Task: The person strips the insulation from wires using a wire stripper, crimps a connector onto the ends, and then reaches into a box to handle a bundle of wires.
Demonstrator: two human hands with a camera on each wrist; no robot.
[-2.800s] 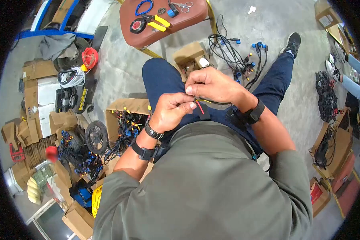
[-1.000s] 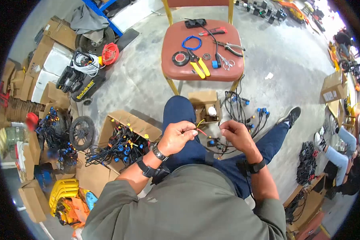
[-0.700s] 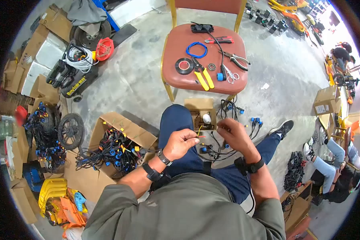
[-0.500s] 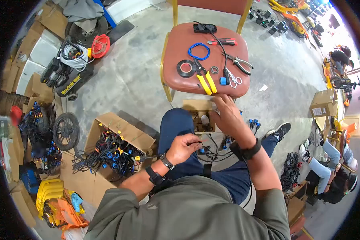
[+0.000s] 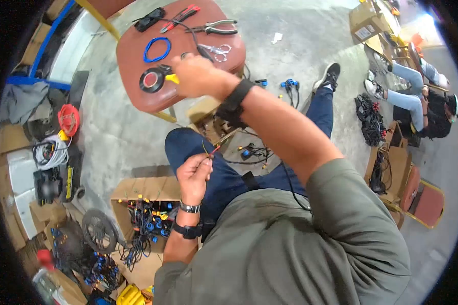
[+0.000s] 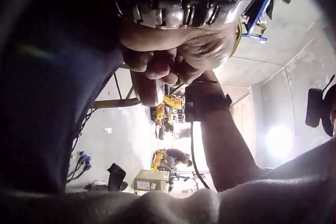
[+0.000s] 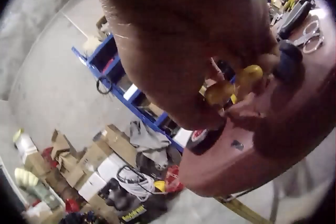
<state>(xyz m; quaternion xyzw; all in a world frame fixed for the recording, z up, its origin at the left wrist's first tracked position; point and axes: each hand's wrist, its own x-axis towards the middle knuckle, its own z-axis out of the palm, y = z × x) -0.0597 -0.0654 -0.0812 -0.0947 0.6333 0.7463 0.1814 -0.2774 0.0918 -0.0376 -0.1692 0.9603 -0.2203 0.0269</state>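
Gripping yellow-handled pliers (image 7: 233, 87) right hand (image 5: 196, 76), left hand (image 5: 193, 173) pinching wires (image 5: 212, 151).

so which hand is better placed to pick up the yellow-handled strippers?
Right. The right hand is already over the yellow-handled wire strippers on the red chair seat; the left hand pinches the thin wires.

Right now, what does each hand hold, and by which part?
The left hand pinches thin wires just below their bare ends. The right hand closes on the yellow handles of the pliers on the chair.

yellow-handled tool (image 5: 171, 78) mostly behind right hand (image 5: 196, 76)
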